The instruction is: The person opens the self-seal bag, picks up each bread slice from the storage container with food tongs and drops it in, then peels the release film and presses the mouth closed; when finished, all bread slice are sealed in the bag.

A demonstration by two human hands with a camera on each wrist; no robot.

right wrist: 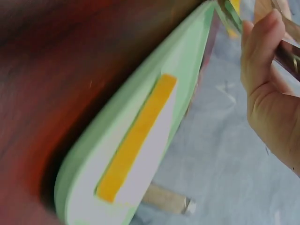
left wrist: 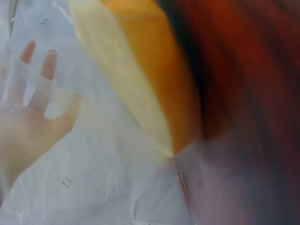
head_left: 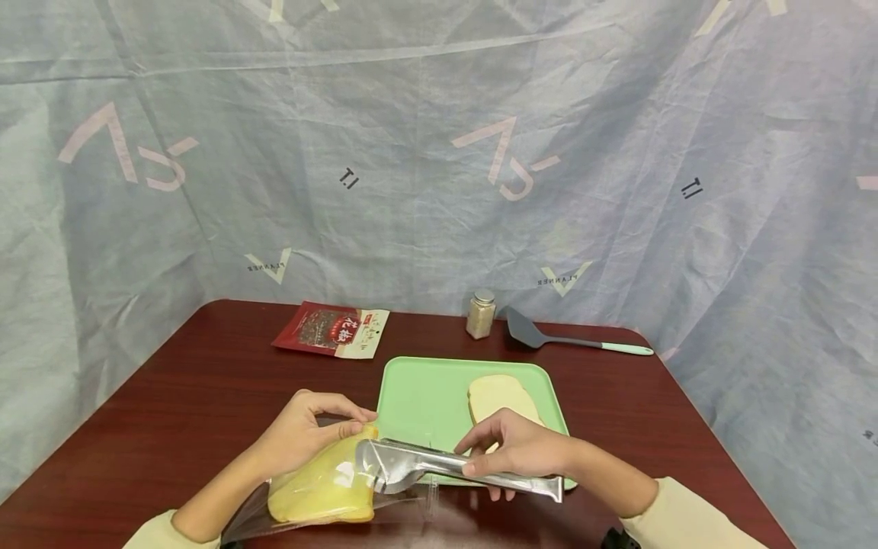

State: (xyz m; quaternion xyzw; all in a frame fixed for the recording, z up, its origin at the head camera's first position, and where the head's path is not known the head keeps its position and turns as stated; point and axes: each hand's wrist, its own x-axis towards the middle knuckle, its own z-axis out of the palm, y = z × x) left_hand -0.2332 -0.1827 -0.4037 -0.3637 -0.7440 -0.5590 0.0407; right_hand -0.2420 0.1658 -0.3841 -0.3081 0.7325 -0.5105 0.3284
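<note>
A grey backdrop cloth (head_left: pixel 411 152) hangs behind a dark red worktop (head_left: pixel 206 374). On it sits a light green tray (head_left: pixel 421 389), partly hidden by the right grip (head_left: pixel 521 446).

Just left of the tray, the person's left grip (head_left: pixel 298 431) appears to pinch the upper edge of a clear plastic bag (head_left: pixel 250 515). The film is slack, so it could fold over or snag whatever pokes at it; held by one edge, the bag could also tip or slip away.

Near the worktop's far right corner lies a dark spatula (head_left: pixel 576 341) with a pale handle. The right grip is curled round the middle of metal tongs (head_left: pixel 439 461), whose broad ends overlap the bagged bread's right side; whether they are inside the film I cannot tell. A hard squeeze there could dent or tear the bread, which looks soft.

A red Sichuan pepper packet (head_left: pixel 332 329) lies flat at the back left. The bagged bread (head_left: pixel 322 488) is below and right of the left grip, and left of the right grip, at the far end of the tongs. A bread slice (head_left: pixel 504 396) rests on the tray's right part, just beyond the right grip. A small capped seasoning jar (head_left: pixel 482 316) stands upright beside the spatula's head.
</note>
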